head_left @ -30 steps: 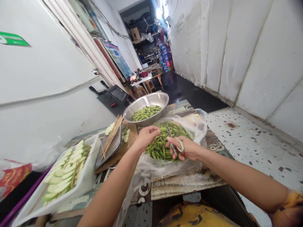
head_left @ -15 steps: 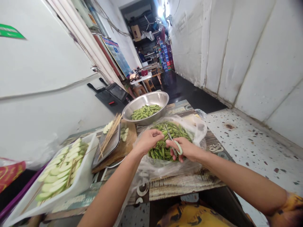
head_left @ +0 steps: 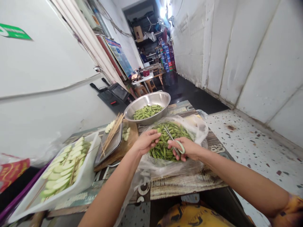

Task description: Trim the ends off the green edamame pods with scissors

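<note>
My right hand (head_left: pixel 186 148) is closed around a pair of scissors (head_left: pixel 181 147) with pale green handles. Their thin metal blades point up and to the left, slightly parted, over the pods. Facing them from the left, my left hand (head_left: pixel 148 141) pinches a green soybean pod (head_left: pixel 159 130), mostly covered by the fingertips. Below both hands a clear plastic bag (head_left: pixel 200 129) lies wide open on the table, filled with a heap of green soybean pods (head_left: pixel 163 152). Behind the bag stands a steel bowl (head_left: pixel 164 98) with more pods (head_left: pixel 148 112) in it.
On the left, a white tray (head_left: pixel 88 176) holds sliced pale green vegetables on sticks. Beside it, a metal tray (head_left: pixel 116 138) with bamboo skewers (head_left: pixel 112 134) rests on a wooden board (head_left: pixel 131 138). The patterned table (head_left: pixel 189 186) ends near my body.
My left hand has shifted slightly left and down, away from the scissors' blades. The right hand keeps its hold on the scissors. The whole view has moved a little.
</note>
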The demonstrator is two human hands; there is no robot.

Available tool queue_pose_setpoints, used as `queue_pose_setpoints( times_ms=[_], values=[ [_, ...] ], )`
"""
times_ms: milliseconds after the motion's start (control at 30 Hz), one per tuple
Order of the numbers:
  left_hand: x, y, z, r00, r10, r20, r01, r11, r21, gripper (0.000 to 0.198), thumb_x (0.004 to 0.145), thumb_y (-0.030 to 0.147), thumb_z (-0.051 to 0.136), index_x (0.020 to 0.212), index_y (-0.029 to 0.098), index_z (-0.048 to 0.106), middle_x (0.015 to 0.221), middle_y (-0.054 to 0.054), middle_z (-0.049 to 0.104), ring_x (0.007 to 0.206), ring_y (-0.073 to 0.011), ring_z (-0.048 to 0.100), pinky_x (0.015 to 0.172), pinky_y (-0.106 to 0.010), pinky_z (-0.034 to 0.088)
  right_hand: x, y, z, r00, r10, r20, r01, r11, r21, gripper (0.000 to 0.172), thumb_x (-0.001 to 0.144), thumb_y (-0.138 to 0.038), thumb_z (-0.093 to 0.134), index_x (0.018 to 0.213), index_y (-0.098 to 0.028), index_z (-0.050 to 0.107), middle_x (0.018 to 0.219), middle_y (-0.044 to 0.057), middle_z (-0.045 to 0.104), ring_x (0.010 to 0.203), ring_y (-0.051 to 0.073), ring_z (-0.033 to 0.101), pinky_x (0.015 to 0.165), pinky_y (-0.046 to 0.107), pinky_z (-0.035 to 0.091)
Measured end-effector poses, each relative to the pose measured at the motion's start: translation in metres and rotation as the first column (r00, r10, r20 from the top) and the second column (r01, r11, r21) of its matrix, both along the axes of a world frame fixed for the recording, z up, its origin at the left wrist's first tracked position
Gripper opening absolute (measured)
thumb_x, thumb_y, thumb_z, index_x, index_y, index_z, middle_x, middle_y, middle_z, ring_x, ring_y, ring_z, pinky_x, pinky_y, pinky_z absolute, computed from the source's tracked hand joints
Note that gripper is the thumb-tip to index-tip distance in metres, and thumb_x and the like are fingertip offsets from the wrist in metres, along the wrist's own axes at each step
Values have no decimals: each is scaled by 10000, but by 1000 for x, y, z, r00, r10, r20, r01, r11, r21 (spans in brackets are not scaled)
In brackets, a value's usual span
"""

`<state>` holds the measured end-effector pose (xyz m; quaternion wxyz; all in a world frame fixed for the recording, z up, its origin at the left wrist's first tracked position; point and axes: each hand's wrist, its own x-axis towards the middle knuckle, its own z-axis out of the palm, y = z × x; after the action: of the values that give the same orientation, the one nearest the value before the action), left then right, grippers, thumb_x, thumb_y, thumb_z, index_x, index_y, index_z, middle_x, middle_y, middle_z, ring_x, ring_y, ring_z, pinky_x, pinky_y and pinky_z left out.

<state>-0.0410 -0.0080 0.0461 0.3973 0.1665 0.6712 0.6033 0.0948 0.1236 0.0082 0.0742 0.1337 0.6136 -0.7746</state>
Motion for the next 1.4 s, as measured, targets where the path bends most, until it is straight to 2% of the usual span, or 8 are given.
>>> queue_pose_setpoints(
  times_ms=[267, 500, 667, 800, 967, 1100, 1267, 1400],
  values=[
    [5, 3, 2, 990, 141, 9, -141, 987, 82, 164, 615, 138, 727, 695, 93, 591, 576, -5, 559, 460, -35, 456, 344, -118, 228, 2, -1, -1, 998, 54, -29, -53, 998, 13, 473, 736, -581, 613, 839, -120, 583, 556, -15, 548, 438, 98, 537, 265, 155, 386],
    [17, 4, -7, 997, 65, 36, -67, 996, 64, 190, 591, 163, 756, 644, 91, 589, 565, -9, 562, 474, -40, 484, 403, -124, 336, 2, -1, 0, 998, 69, 6, -69, 997, 40, 463, 752, -577, 595, 839, -123, 589, 544, -15, 555, 417, 94, 543, 252, 149, 362],
    [15, 3, -10, 999, 35, 24, -36, 999, 41, 157, 635, 162, 733, 628, 90, 594, 572, -24, 582, 438, -28, 469, 386, -114, 332, 2, -2, 3, 999, 48, 11, -49, 994, 101, 389, 787, -517, 584, 767, -128, 582, 428, -52, 497, 298, 58, 426, 223, 139, 277],
    [7, 4, -9, 983, 170, 73, -173, 984, 43, 75, 682, 95, 661, 666, 98, 588, 661, -62, 633, 504, -56, 549, 423, -117, 399, 2, -2, 4, 1000, -2, 17, -1, 990, 138, 338, 796, -440, 603, 670, -128, 568, 380, -63, 453, 259, 39, 364, 215, 132, 207],
    [-11, 5, -6, 914, 291, 281, -306, 952, 10, 17, 664, 105, 533, 650, 114, 535, 663, -84, 628, 561, -109, 593, 420, -149, 431, -1, 1, 4, 994, -108, -28, 108, 994, -22, 325, 824, -443, 574, 766, -123, 568, 463, -32, 507, 332, 67, 468, 232, 129, 262],
    [-24, 11, -10, 977, 148, -151, -168, 977, -128, 140, 717, 244, 512, 623, 142, 489, 629, -64, 587, 497, -94, 527, 358, -157, 323, -4, 5, 0, 980, -192, -55, 186, 977, -107, 335, 815, -453, 589, 795, -120, 570, 506, -24, 511, 359, 70, 484, 236, 126, 273],
    [-36, 40, -26, 845, -67, -530, -87, 962, -260, 231, 714, 357, 619, 814, 150, 647, 634, -26, 594, 528, -110, 519, 454, -202, 363, -6, 9, -3, 950, -300, -91, 283, 945, -165, 336, 813, -452, 593, 806, -117, 578, 512, -17, 518, 380, 77, 504, 242, 121, 288],
    [-41, 69, -31, 663, -253, -705, -42, 927, -373, 95, 568, 200, 722, 651, 162, 696, 706, -47, 661, 759, -187, 587, 706, -262, 429, -7, 11, -2, 933, -347, -93, 326, 926, -190, 313, 815, -427, 601, 815, -114, 584, 503, -19, 521, 375, 74, 499, 242, 120, 292]
  ],
)
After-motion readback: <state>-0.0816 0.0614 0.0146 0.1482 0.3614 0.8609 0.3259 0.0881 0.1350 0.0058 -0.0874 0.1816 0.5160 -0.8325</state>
